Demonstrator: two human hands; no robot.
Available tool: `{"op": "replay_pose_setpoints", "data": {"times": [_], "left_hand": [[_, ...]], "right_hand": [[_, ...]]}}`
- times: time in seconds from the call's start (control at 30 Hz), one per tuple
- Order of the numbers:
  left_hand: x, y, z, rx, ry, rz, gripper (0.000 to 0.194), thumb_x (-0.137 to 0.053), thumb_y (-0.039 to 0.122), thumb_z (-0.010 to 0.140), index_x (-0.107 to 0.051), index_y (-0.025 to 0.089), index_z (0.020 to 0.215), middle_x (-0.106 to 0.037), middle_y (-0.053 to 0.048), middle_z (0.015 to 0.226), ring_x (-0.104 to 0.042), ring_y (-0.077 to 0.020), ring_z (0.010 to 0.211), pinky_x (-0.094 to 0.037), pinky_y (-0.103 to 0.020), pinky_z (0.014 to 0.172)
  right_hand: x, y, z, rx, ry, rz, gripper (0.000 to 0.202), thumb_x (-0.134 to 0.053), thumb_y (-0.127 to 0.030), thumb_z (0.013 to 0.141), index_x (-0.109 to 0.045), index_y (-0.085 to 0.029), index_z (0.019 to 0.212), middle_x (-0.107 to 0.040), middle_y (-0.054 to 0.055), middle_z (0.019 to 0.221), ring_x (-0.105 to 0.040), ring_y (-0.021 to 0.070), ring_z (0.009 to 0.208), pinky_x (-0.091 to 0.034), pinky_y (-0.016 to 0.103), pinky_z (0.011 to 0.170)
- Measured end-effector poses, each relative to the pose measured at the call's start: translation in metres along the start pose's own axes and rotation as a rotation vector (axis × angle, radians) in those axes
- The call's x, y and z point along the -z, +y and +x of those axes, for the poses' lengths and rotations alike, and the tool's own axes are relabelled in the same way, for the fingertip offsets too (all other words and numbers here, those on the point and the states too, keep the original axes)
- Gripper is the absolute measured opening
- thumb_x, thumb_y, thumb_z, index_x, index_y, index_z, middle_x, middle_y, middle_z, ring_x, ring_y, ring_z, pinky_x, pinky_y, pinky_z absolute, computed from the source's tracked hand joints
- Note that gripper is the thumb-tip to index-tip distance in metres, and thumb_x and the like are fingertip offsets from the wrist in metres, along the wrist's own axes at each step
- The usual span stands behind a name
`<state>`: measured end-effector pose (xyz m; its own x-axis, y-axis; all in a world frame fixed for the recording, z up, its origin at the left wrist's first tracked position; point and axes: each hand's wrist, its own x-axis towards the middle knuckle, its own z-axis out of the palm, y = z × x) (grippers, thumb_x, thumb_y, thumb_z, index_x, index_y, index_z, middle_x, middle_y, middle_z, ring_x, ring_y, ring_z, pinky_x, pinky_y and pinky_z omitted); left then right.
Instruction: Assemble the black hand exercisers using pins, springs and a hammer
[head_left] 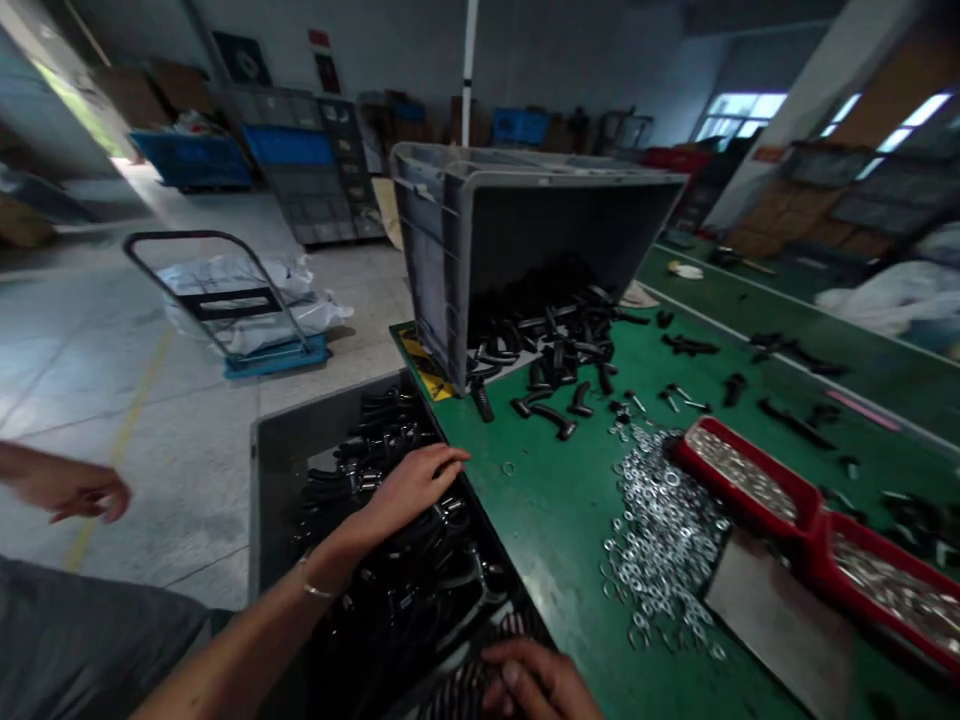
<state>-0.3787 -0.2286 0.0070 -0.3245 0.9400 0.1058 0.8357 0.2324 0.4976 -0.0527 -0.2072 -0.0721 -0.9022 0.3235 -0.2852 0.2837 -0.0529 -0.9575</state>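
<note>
My left hand (412, 490), a thin bracelet on its wrist, is stretched out low over a dark bin (256, 490) beside the table. Its fingers are extended, with nothing visible in them. Below it the bin is full of black curved handle-like parts (397, 550), some with shiny metal ends. At the bottom edge my right hand (540, 682) has its fingers curled, close to ridged black pieces (457, 692); what it grips, if anything, is hidden. Near my left fingers a single metal ring (508, 468) lies on the green tabletop (555, 530).
A grey crate (435, 240) lies on its side, black parts (559, 350) spilling out. Metal rings (660, 540) are heaped beside red trays (750, 475) and a flat metal plate (780, 620). Another person's hand (71, 487) is at left. A platform trolley (277, 355) stands behind.
</note>
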Motion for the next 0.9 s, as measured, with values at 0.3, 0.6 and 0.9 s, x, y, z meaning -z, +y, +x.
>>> {"op": "replay_pose_setpoints", "data": {"times": [0.3, 0.6, 0.9], "left_hand": [[-0.068, 0.048, 0.153, 0.282, 0.113, 0.402, 0.039, -0.044, 0.035, 0.095, -0.051, 0.004, 0.118, -0.066, -0.025, 0.108, -0.067, -0.0350, 0.101, -0.052, -0.039, 0.079], [-0.121, 0.114, 0.179, -0.195, -0.011, 0.357, 0.040, -0.032, 0.036, 0.093, -0.060, 0.014, 0.112, -0.066, -0.015, 0.113, -0.063, -0.0289, 0.104, -0.051, -0.040, 0.090], [-0.160, 0.192, 0.125, -0.485, -0.121, 0.024, 0.036, -0.037, 0.048, 0.092, -0.061, 0.029, 0.112, -0.067, -0.006, 0.115, -0.061, -0.0276, 0.111, -0.048, -0.043, 0.103]], "right_hand": [[0.044, -0.024, -0.081, 0.074, 0.307, -0.099, 0.045, -0.039, -0.053, 0.099, -0.067, -0.024, 0.117, -0.075, 0.007, 0.092, -0.070, 0.0190, 0.081, -0.054, 0.030, 0.073], [0.164, -0.005, -0.180, 0.042, 0.906, -0.469, 0.029, -0.046, -0.034, 0.098, -0.065, -0.026, 0.118, -0.069, 0.008, 0.115, -0.063, 0.0227, 0.108, -0.048, 0.037, 0.096], [0.389, 0.062, -0.312, -0.306, 1.529, -0.788, 0.031, -0.043, -0.022, 0.087, -0.067, -0.016, 0.106, -0.068, 0.013, 0.108, -0.063, 0.0241, 0.097, -0.047, 0.038, 0.090]]}}
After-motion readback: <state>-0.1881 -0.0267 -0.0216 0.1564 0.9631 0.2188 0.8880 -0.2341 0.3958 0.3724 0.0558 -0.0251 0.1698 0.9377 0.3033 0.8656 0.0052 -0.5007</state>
